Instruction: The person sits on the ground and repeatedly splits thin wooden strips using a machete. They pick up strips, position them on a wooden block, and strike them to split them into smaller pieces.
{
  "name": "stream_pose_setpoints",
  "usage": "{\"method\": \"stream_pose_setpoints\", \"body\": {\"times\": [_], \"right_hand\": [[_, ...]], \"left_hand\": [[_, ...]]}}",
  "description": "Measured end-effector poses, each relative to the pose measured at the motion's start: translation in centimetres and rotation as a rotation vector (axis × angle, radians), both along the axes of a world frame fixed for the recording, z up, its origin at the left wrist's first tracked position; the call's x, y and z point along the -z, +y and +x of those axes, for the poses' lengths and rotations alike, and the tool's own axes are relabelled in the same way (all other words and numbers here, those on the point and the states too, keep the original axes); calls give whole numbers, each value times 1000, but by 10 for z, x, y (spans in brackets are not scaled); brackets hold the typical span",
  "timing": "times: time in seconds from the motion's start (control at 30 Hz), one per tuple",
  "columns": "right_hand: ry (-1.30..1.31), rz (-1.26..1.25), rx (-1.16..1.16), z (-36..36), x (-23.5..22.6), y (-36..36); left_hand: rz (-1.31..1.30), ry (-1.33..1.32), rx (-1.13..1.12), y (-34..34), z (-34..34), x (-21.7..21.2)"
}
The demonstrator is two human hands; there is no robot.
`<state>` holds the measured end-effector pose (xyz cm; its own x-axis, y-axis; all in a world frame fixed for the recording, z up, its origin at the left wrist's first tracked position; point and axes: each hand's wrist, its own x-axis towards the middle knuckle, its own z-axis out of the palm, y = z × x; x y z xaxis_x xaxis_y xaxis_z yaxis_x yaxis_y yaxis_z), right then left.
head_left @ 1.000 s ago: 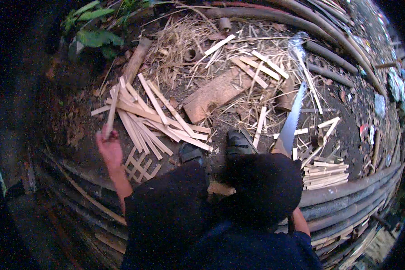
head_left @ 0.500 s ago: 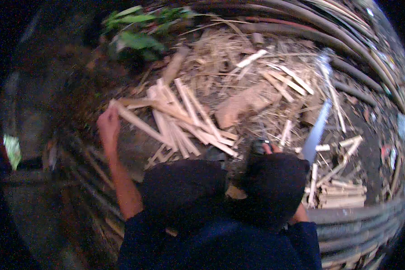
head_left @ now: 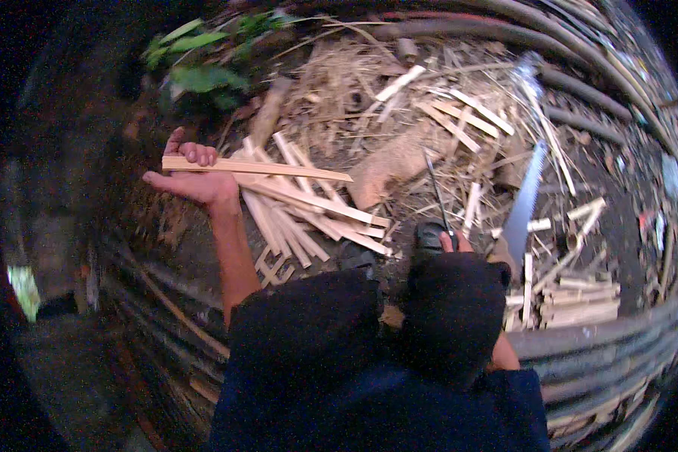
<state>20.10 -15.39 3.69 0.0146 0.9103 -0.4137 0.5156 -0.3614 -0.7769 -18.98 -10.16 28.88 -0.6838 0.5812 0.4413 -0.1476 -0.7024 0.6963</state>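
Note:
My left hand (head_left: pixel 196 175) is out at the left, fingers curled over one end of a pale bamboo strip (head_left: pixel 279 171). The strip points right, above a loose pile of similar strips (head_left: pixel 286 226) on the ground. My right hand (head_left: pixel 459 242) sits beside my right knee, which hides most of it. From its fingers rises a thin dark blade (head_left: pixel 436 188), seemingly a knife seen edge-on; its handle is hidden. Just beyond the pile lies a brown wooden block (head_left: pixel 388 169).
A handsaw (head_left: pixel 525 203) stands right of my right knee, teeth to the right. Behind it are a stacked bundle of short strips (head_left: pixel 580 305) and a corrugated sheet (head_left: pixel 603 339). Shavings (head_left: pixel 339 83) cover the far ground; green leaves (head_left: pixel 207 75) grow far left.
My left hand has turned palm up and moved up and right, swinging the strip to nearly level. The dark blade now shows above my right hand. The view has shifted slightly.

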Motion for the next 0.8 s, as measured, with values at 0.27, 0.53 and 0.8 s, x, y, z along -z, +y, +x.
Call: {"method": "stream_pose_setpoints", "body": {"times": [0.27,0.53,0.8], "right_hand": [[31,-24,-41,18,-29,-2],[73,0,-212,-31,-29,23],[294,204,-400,-96,-69,61]], "left_hand": [[-248,76,-221,71,102,86],[-390,110,-207,72,98,104],[-293,-80,-246,71,123,99]]}}
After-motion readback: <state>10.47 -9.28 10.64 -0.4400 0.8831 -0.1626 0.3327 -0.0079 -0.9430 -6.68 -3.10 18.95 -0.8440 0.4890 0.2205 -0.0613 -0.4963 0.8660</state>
